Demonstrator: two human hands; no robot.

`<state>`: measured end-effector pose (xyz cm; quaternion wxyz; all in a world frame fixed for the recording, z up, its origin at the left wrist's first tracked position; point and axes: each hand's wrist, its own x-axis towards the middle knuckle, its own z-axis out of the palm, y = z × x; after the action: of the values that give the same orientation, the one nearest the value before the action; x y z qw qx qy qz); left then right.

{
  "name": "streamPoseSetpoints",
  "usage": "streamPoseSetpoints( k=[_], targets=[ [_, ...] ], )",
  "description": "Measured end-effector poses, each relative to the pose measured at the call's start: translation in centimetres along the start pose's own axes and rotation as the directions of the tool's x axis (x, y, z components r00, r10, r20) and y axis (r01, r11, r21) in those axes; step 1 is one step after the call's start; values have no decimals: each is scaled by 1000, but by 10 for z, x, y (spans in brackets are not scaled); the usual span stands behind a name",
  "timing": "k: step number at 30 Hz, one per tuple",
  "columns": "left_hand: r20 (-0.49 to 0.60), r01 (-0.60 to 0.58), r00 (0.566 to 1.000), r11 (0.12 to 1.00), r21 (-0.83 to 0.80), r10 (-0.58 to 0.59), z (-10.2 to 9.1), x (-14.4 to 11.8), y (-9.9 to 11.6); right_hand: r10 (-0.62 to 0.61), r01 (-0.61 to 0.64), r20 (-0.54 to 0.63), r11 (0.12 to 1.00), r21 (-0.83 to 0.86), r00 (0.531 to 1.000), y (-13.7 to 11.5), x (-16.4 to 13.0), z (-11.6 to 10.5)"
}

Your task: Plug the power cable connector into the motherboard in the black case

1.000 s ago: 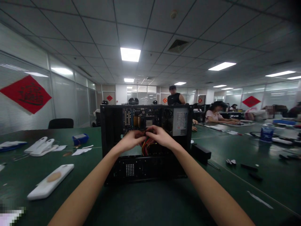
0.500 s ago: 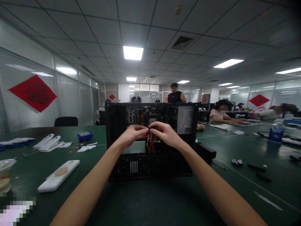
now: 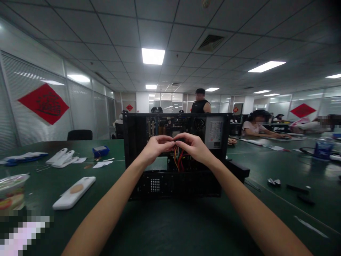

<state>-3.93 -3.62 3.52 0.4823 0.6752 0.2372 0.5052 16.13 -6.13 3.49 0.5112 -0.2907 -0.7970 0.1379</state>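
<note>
An open black computer case [image 3: 199, 185] stands on the green table in front of me. Inside it show a motherboard [image 3: 170, 122], a fan [image 3: 200, 126] and a power supply [image 3: 214, 131] with a label. A bundle of coloured cables [image 3: 179, 160], red, yellow and black, hangs in the middle. At the top of this bundle my left hand [image 3: 160, 145] and my right hand [image 3: 190, 144] meet, fingertips pinched together on the cables. Whatever connector lies between the fingertips is hidden.
On the left lie a white phone-shaped object [image 3: 74, 193], a blue box [image 3: 101, 151], white sandals-like pieces [image 3: 62, 158] and a clear cup [image 3: 12, 192]. To the right are a blue bottle [image 3: 323, 148] and black scraps [image 3: 297, 188]. Several people are farther back, one person [image 3: 201, 105] standing.
The whole view has shifted slightly, so the case and table sit a little farther right and higher. Both hands stay together at the cables, with fingertips drawn slightly closer.
</note>
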Motion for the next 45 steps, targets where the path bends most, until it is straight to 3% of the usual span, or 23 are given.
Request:
streamPoseSetpoints(
  k=[7, 11, 13, 16, 21, 27, 32, 35, 39, 41, 43, 45],
  targets=[
    [94, -105, 991, 983, 153, 92, 2, -9, 14, 42, -39, -33, 994, 105, 999, -2, 1, -6],
    [163, -247, 965, 927, 281, 207, 6, -15, 20, 41, -34, -67, 993, 113, 997, 1, 2, -8],
    [148, -341, 940, 843, 417, 307, 9, -18, 21, 35, -26, -86, 993, 113, 996, 2, 2, -8],
    [175, -461, 872, 649, 605, 457, 12, -20, 21, 46, -30, -101, 987, 155, 994, 2, 3, -9],
    [288, -608, 742, 427, 669, 605, 6, -16, 17, 56, -43, -56, 975, 218, 997, -1, 3, -9],
    [364, -649, 659, 253, 717, 658, -2, -12, 8, 50, -43, -30, 979, 199, 998, -3, 2, -7],
    [480, -638, 519, -53, 768, 707, -4, -10, 4, 31, -20, -71, 989, 149, 997, 1, 4, -2],
    [530, -590, 481, -189, 785, 698, -6, -10, 4, 19, -12, -78, 996, 90, 997, 6, 5, -1],
    [511, -532, 499, -218, 818, 700, -11, -6, -3, 22, -22, -3, 1000, 14, 1000, 17, 3, -1],
    [474, -506, 536, -184, 843, 699, -15, -2, -10, -93, 94, 18, 989, -114, 996, 25, 2, 0],
    [441, -490, 586, -136, 861, 680, -18, 2, -19, -251, 250, 38, 919, -306, 967, 31, 1, 4],
    [418, -477, 656, -84, 875, 628, -19, 5, -27, -318, 308, 71, 802, -511, 945, 34, -1, 8]
  ],
)
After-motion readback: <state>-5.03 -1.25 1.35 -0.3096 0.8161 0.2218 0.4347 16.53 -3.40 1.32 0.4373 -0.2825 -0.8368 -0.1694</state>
